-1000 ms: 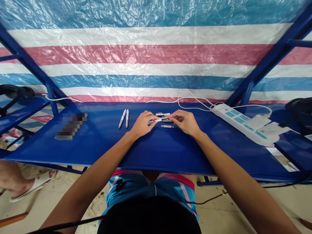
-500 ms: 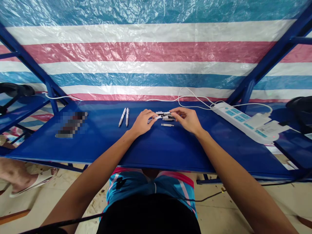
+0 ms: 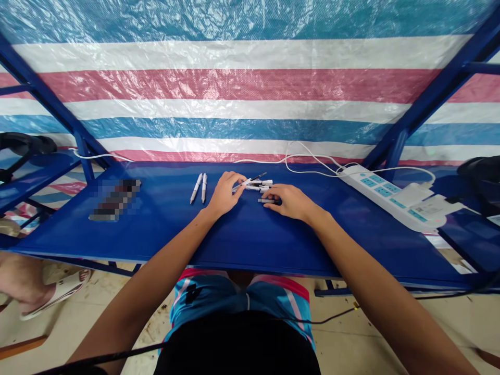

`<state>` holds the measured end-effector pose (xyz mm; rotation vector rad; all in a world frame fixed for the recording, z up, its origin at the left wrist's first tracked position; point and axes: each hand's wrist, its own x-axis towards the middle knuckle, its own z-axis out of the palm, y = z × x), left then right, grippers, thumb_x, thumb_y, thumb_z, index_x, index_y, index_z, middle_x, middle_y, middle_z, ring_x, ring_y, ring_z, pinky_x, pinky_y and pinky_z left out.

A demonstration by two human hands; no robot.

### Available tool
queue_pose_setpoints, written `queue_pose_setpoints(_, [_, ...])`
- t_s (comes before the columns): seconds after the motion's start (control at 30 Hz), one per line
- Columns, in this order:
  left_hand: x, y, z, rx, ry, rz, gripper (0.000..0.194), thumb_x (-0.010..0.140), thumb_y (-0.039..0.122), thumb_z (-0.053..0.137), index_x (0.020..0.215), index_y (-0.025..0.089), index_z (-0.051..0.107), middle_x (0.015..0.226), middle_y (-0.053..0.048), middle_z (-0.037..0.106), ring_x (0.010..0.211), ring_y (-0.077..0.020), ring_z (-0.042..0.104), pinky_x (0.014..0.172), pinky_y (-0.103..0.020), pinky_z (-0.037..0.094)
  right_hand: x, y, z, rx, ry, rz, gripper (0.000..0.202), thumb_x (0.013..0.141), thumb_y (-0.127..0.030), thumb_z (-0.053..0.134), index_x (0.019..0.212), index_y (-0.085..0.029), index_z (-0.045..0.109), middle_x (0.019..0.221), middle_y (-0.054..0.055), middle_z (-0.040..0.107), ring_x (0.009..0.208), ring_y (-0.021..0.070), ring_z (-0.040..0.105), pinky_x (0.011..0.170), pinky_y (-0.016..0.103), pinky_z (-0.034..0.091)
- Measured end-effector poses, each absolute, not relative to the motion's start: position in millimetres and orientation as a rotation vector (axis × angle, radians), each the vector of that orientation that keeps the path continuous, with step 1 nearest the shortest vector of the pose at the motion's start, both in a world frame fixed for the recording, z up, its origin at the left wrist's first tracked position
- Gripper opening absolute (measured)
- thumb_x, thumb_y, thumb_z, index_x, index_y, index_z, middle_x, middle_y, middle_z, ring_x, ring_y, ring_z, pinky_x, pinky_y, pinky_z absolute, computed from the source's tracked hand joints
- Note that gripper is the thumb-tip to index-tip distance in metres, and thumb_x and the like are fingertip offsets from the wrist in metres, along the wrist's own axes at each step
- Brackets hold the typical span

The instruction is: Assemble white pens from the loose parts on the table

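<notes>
My left hand [image 3: 224,193] holds a white pen barrel [image 3: 245,182] with a thin dark refill sticking out of its far end, tilted up to the right. My right hand [image 3: 288,201] lies low on the blue table [image 3: 250,234], fingertips on a small grey pen part [image 3: 266,200]. Several loose white and black pen parts [image 3: 262,184] lie between and just beyond the hands. Two whole white pens [image 3: 199,188] lie side by side left of my left hand.
A white power strip [image 3: 390,197] with plugs and white cables sits at the right. A blurred dark object [image 3: 114,200] lies at the left. Blue frame struts rise on both sides against a striped tarp. Another person's foot in a sandal [image 3: 50,291] is at lower left.
My left hand lifted the barrel and tilted it up, its refill now showing. My right hand let go near the barrel and dropped down-left onto the grey part on the table.
</notes>
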<state>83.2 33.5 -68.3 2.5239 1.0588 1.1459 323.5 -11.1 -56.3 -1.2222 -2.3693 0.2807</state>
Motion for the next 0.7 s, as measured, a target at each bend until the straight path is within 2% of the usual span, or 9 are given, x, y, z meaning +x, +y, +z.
queue_pose_setpoints(0.3, [83.8, 34.4, -69.2, 2.486, 1.069, 1.124, 0.012, 0.098, 0.023, 0.055, 0.103, 0.022, 0.066, 0.098, -0.005, 0.075, 0.096, -0.0235, 0.066, 0.092, -0.038, 0.053, 317.0, -9.6, -61.5, -1.148, -2.285, 0.421, 0.009, 0.088, -0.02, 0.067, 0.088, -0.021, 0.076, 0.086, 0.006, 0.076, 0.073, 0.0194, 0.067, 0.072, 0.03, 0.052])
queue_pose_setpoints(0.7, [82.9, 32.9, -67.0, 2.519, 1.07, 1.076, 0.011, 0.097, 0.02, 0.056, 0.099, 0.022, 0.067, 0.096, -0.005, 0.075, 0.095, -0.024, 0.066, 0.091, -0.039, 0.053, 338.7, -10.9, -47.5, -1.236, -1.884, 0.362, 0.025, 0.091, -0.044, 0.065, 0.094, -0.022, 0.076, 0.088, 0.007, 0.079, 0.079, 0.0242, 0.071, 0.079, 0.037, 0.058])
